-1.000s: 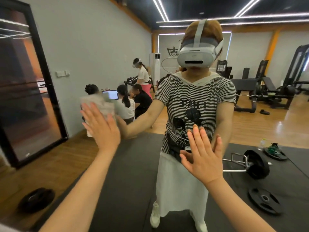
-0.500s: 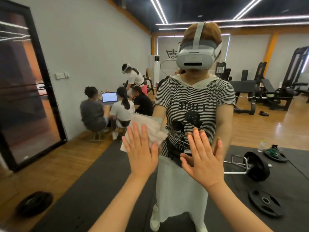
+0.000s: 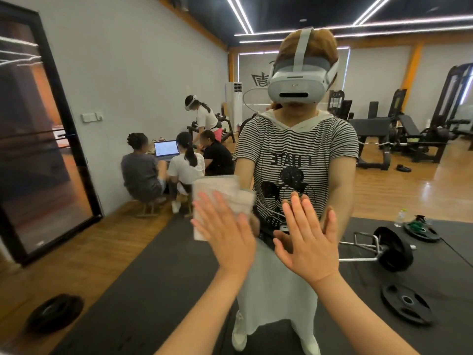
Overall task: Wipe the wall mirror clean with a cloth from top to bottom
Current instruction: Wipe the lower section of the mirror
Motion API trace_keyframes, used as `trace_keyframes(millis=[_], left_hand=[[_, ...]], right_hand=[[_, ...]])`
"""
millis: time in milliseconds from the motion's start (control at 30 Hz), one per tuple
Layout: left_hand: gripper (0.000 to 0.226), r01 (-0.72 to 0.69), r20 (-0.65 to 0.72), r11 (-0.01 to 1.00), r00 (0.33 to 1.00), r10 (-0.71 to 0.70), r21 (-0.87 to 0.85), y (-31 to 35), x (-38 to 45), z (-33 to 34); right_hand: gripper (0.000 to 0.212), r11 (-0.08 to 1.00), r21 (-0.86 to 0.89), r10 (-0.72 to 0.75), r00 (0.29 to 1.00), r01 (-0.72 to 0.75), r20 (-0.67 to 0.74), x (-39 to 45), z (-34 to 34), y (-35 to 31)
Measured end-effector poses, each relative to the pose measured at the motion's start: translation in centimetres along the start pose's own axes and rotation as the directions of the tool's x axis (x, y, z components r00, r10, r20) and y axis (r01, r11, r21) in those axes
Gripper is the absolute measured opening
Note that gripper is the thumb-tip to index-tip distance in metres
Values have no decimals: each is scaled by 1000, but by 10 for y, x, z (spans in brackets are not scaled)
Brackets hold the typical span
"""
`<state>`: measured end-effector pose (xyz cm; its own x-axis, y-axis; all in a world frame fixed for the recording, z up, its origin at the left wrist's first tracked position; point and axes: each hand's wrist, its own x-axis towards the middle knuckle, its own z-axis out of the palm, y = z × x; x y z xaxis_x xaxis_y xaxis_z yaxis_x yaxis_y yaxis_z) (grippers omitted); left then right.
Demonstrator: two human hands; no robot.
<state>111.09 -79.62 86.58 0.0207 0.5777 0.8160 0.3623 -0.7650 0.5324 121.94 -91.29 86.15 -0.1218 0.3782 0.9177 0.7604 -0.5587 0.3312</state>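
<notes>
- The left hand [image 3: 227,242] pressed the cloth [image 3: 220,198] flat on the mirror [image 3: 102,98], fingers straight and spread, probably to wipe with even pressure.
- The right hand [image 3: 311,242] lay open-palmed on the glass, holding nothing, likely as a brace.
- The cloth sat under the left fingers [image 3: 212,208], sticking out above them, around mid-height.

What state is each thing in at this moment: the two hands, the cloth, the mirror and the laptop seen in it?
Left hand: open, fingers straight, pressing the cloth against the glass.
Right hand: open, flat on the mirror, holding nothing.
Cloth: spread flat under the left fingers.
Mirror: upright, reflecting the gym.
Laptop: lid open, screen lit.
</notes>
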Motion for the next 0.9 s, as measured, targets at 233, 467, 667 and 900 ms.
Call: trace_keyframes(millis=[233,467,667,900], left_hand=[[60,-163,103,981,983,152,108,-34,8,-14],[66,308,13,951,951,-308,14,-58,52,-36],[65,150,54,989,987,-149,-15,-7,10,-11],[61,-166,101,981,983,156,101,-2,-17,1]], right_hand=[[74,1000,26,-12,999,11,44,-1,-3,2],[76,1000,27,4,998,-6,63,-1,-3,0],[75,1000,15,13,999,-13,49,-1,-3,0],[67,999,52,-12,998,9,63,1,-7,4]])
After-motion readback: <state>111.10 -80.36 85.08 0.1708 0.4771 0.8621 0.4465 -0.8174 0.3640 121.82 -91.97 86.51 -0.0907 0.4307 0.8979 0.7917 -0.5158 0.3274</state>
